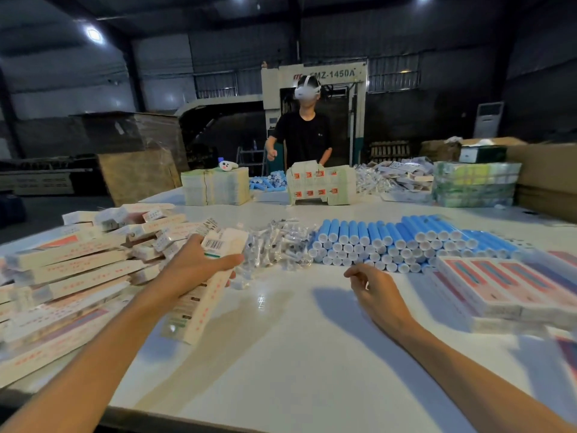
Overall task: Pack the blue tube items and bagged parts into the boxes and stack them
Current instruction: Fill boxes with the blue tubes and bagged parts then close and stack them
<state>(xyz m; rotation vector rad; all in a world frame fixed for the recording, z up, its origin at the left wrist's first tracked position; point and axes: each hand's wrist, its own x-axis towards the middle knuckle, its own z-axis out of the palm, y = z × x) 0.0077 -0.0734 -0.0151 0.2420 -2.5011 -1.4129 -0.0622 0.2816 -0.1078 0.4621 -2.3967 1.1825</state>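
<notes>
My left hand (199,264) grips a long white carton (206,295) with red print, held slanted above the white table (281,354). My right hand (371,287) hovers over the table with loosely curled fingers and holds nothing. Just beyond it lies a stacked pile of blue tubes (390,242) with white caps facing me. A heap of clear bagged parts (278,245) sits between the carton and the tubes. Packed cartons (71,270) are piled at the left.
Flat cartons with pink and blue print (499,285) are stacked at the right. Across the table a person in a black shirt (304,132) stands behind more tubes, flat box blanks (321,184) and bundled stacks (215,185). Cardboard sheets (543,179) lie at the far right.
</notes>
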